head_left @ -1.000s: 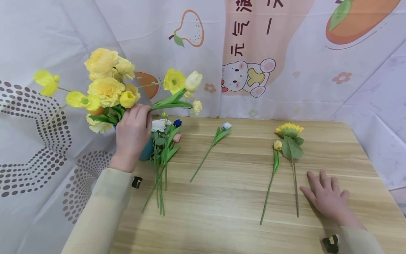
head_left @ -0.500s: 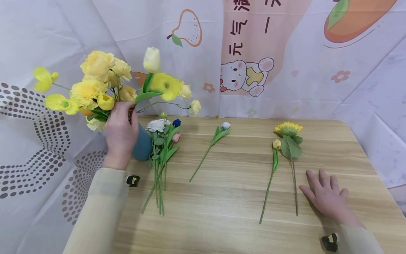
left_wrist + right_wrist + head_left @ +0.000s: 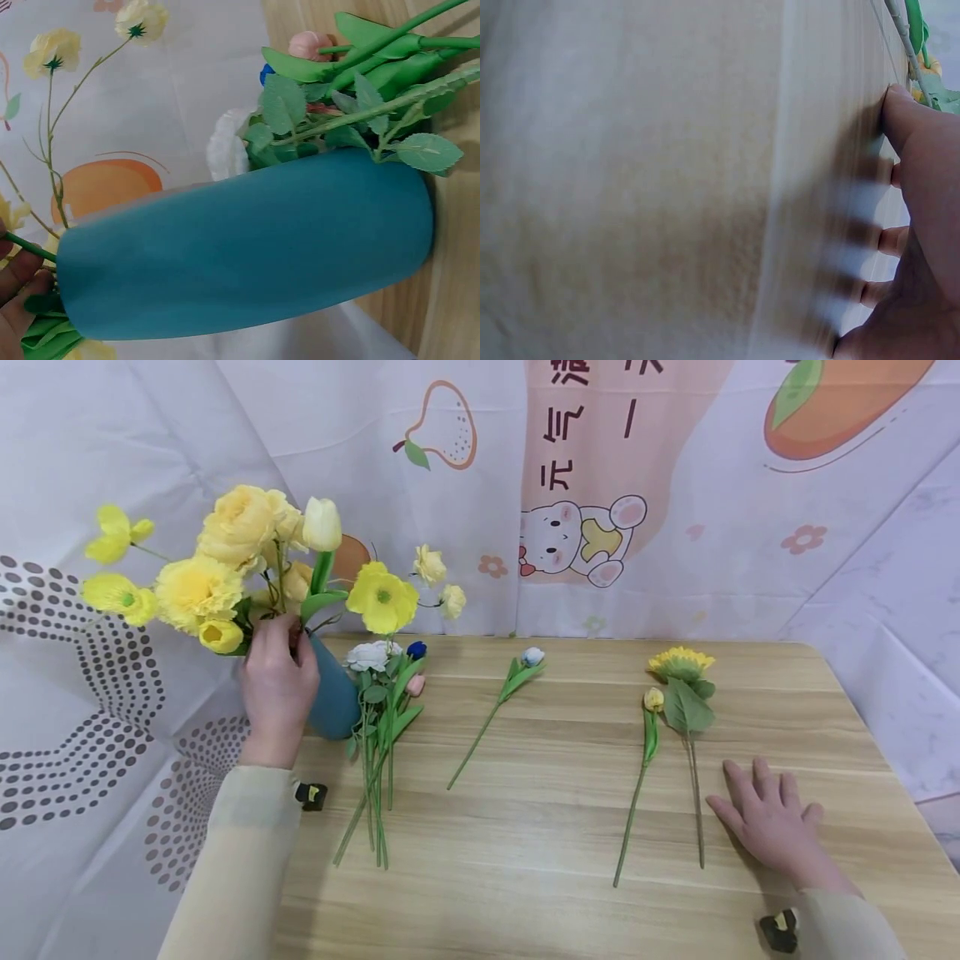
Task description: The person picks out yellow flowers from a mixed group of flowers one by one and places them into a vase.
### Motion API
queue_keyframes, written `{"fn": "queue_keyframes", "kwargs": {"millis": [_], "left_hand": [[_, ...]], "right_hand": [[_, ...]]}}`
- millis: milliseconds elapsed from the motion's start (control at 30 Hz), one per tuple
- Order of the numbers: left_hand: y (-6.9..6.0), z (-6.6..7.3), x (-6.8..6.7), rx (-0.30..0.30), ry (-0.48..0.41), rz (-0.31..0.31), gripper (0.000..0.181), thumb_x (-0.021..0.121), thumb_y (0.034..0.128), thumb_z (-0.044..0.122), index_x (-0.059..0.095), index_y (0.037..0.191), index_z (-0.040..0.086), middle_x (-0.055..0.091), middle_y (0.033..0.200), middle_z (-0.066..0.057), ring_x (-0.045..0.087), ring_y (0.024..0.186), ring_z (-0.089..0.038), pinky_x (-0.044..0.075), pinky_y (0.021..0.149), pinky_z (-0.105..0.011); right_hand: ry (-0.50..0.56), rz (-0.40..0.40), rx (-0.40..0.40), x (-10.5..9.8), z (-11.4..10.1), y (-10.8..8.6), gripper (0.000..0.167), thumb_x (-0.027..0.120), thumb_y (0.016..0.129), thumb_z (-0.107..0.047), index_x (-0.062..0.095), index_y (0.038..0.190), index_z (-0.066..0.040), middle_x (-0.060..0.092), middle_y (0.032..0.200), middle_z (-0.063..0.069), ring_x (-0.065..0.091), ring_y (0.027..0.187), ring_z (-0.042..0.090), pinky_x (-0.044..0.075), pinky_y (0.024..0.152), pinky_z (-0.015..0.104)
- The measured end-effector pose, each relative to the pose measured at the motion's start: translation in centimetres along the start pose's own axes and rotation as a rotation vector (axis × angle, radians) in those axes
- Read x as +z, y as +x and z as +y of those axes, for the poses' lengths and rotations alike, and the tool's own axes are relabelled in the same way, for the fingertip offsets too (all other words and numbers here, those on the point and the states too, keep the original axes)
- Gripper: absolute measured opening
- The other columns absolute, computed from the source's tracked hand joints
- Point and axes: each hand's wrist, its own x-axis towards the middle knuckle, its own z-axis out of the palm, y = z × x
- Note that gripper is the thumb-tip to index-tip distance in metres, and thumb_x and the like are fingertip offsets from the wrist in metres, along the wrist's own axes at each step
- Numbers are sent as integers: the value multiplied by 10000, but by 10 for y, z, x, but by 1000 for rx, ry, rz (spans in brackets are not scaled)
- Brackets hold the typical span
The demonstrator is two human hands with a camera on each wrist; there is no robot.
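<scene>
At the mouth of the blue vase (image 3: 333, 693), my left hand (image 3: 279, 672) pinches the stem of the cream tulip (image 3: 322, 525). The left wrist view shows its fingers (image 3: 19, 274) around a green stem at the rim. Yellow flowers (image 3: 198, 593) crowd the vase around that hand, and part of their stems is hidden by it. My right hand (image 3: 772, 822) rests on the table with fingers spread. Nearest to it lie a sunflower (image 3: 686, 693) and a small yellow tulip (image 3: 651, 735).
Beside the vase lies a pile of white, blue and pink flowers (image 3: 382, 718) on the wooden table (image 3: 525, 860). A pale blue tulip (image 3: 517, 681) lies near the middle. Printed cloth (image 3: 480, 510) hangs behind the table.
My left hand has moved left and down with the cream tulip, which has gone from leaning right to nearly upright. The yellow flowers have shifted. My right hand stays in place.
</scene>
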Motion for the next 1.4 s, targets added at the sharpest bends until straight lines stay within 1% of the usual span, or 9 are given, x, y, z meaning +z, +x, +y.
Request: {"fn": "queue_keyframes", "kwargs": {"millis": [100, 233, 333, 600, 767, 967, 1067, 1267, 1400], "left_hand": [[-3, -3, -1, -16, 20, -23, 151, 559, 999, 11, 643, 1076, -88, 632, 952, -285, 606, 783, -440, 500, 641, -585], [-6, -7, -2, -24, 60, -57, 158, 549, 997, 25, 649, 1039, -91, 631, 928, -297, 583, 803, -490, 490, 733, -603], [-8, -9, -2, -19, 95, -58, 154, 553, 984, 21, 660, 990, -90, 647, 891, -297, 560, 813, -516, 452, 785, -624], [-11, -9, -4, -66, 169, -80, 174, 565, 959, 19, 685, 874, -75, 681, 794, -265, 486, 757, -514, 408, 735, -644], [-15, -12, -4, -47, 230, -110, 230, 554, 986, 56, 696, 860, -73, 672, 764, -268, 494, 762, -517, 422, 697, -652], [-20, -15, -3, 11, 298, -126, 273, 578, 989, 108, 706, 871, -103, 681, 882, -303, 506, 785, -536, 431, 657, -663], [-22, -13, -3, 19, 274, -117, 258, 587, 976, 88, 702, 873, -119, 664, 949, -310, 511, 815, -544, 427, 697, -669], [-27, 0, -5, -7, 157, -89, 237, 554, 970, 54, 702, 937, -128, 610, 1057, -313, 509, 961, -506, 360, 909, -638], [-35, 10, -5, 30, 128, -70, 243, 538, 978, 79, 695, 941, -103, 596, 1070, -303, 516, 980, -479, 369, 888, -610]], "right_hand": [[9, 5, -8, 0, -1, 1, 735, 391, 1075, -534, 176, 1588, -53, 19, 1583, 420, -18, 1380, 731, 27, 896, 934], [15, 8, -13, 0, -1, 1, 733, 389, 1076, -527, 165, 1594, -59, 15, 1586, 418, -27, 1383, 729, 18, 900, 932], [12, 5, -10, 0, -2, 1, 737, 388, 1076, -530, 163, 1596, -59, 15, 1587, 416, -28, 1385, 727, 19, 901, 932], [8, -10, -1, -2, -2, 1, 749, 381, 1075, -540, 159, 1596, -51, 0, 1584, 423, -37, 1380, 731, 8, 898, 934], [7, -10, 0, -2, -2, 1, 751, 378, 1076, -540, 156, 1597, -48, 1, 1582, 426, -40, 1380, 732, 13, 899, 932], [5, -8, 4, -2, -2, 0, 753, 376, 1075, -542, 155, 1598, -47, 5, 1581, 427, -37, 1381, 731, 15, 903, 929], [4, -13, 6, -3, -3, 0, 758, 373, 1075, -544, 146, 1602, -47, -7, 1582, 427, -49, 1383, 728, 4, 904, 930], [1, -22, 7, -2, -3, -1, 762, 367, 1076, -547, 132, 1608, -54, -24, 1585, 424, -60, 1382, 728, 0, 903, 930], [-3, -20, 10, -2, -2, -1, 759, 370, 1075, -548, 141, 1604, -55, -17, 1583, 424, -47, 1381, 729, 10, 900, 931]]}}
